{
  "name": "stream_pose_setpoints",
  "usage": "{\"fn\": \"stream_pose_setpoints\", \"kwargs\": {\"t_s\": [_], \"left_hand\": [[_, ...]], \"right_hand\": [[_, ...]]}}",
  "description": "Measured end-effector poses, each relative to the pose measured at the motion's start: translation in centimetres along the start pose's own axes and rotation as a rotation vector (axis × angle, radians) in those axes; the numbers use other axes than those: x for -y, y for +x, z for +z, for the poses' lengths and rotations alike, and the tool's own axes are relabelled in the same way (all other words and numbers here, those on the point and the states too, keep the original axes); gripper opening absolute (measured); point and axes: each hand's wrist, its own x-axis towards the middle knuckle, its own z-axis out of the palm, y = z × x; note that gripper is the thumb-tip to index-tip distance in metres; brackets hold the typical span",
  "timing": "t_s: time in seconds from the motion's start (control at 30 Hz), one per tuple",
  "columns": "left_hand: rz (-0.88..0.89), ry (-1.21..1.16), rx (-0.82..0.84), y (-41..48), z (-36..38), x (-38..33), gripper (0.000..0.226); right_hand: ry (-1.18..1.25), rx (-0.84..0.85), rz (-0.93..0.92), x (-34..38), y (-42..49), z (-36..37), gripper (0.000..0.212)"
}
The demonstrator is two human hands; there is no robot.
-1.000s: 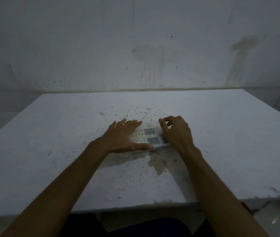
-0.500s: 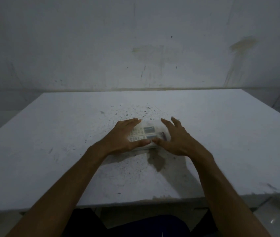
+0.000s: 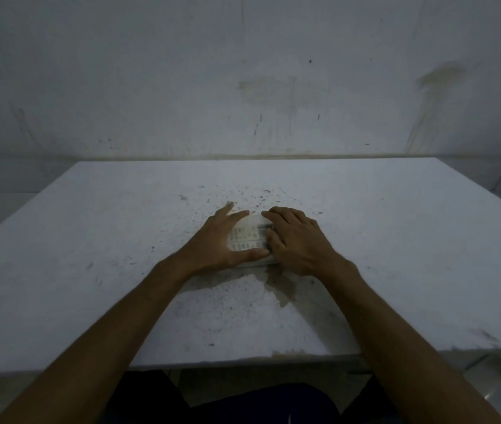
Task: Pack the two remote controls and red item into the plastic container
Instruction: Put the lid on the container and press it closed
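Observation:
A clear plastic container (image 3: 250, 222) lies flat on the white table (image 3: 90, 240), near its middle. Through the plastic I see two white remote controls side by side, the far one (image 3: 250, 231) and the near one (image 3: 246, 246), buttons facing up. My left hand (image 3: 214, 244) cups the container's left end, with the thumb along the front edge and the fingers at the back. My right hand (image 3: 299, 240) lies palm down over the container's right half and hides it. No red item shows.
The tabletop is speckled with dark specks behind the container and has a brown stain (image 3: 283, 289) just in front of it. A stained wall (image 3: 258, 87) stands behind the table. The table's front edge (image 3: 243, 361) is close to my body.
My right hand lifted off the container with its fingers spread, then came back down flat on the right half. My left hand kept its hold on the left end.

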Motion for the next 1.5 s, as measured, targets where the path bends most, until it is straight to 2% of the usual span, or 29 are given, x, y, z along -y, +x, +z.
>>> {"fn": "stream_pose_setpoints", "kwargs": {"t_s": [0.1,0.3,0.43,0.53,0.73,0.87,0.97,1.23,1.3,1.37,1.43,1.5], "left_hand": [[-0.076,-0.089,-0.037,-1.3,0.2,0.5,0.11],[-0.041,0.144,-0.154,-3.7,1.0,1.8,0.102],[-0.03,0.081,-0.134,-3.5,1.0,2.1,0.094],[-0.039,0.061,-0.098,-3.6,0.7,2.0,0.098],[-0.051,0.106,-0.047,-3.3,0.4,2.1,0.111],[-0.016,0.118,-0.064,-3.0,1.0,3.2,0.094],[-0.019,0.04,-0.029,-3.0,0.6,3.9,0.082],[0.081,0.078,-0.037,-2.7,-0.1,3.9,0.07],[0.054,0.085,-0.015,-2.6,-0.5,3.6,0.073],[-0.004,0.132,0.048,-2.1,-1.0,3.0,0.091],[-0.064,0.173,0.074,-1.6,-1.4,2.2,0.113],[-0.064,0.195,0.025,-1.2,-1.5,1.6,0.117]], "right_hand": [[0.044,-0.039,0.021,0.1,-0.2,0.2,0.054],[0.071,-0.073,0.031,-0.3,-0.2,0.7,0.055],[0.103,-0.12,0.068,-0.1,-0.3,1.0,0.056],[0.158,-0.135,0.116,0.6,-0.7,0.7,0.058],[0.191,-0.16,0.147,1.0,-1.2,0.2,0.05],[0.306,-0.175,0.183,0.3,-0.9,0.6,0.048],[0.41,-0.2,0.217,-0.1,-0.7,0.5,0.046],[0.379,-0.158,0.222,-0.4,-0.3,0.7,0.052],[0.376,-0.158,0.214,-0.4,-0.3,0.5,0.052],[0.327,-0.132,0.205,-0.4,0.0,0.3,0.051],[0.168,-0.058,0.191,-0.4,0.7,-0.3,0.053],[0.046,0.008,0.19,-0.1,1.6,-1.1,0.056]]}}
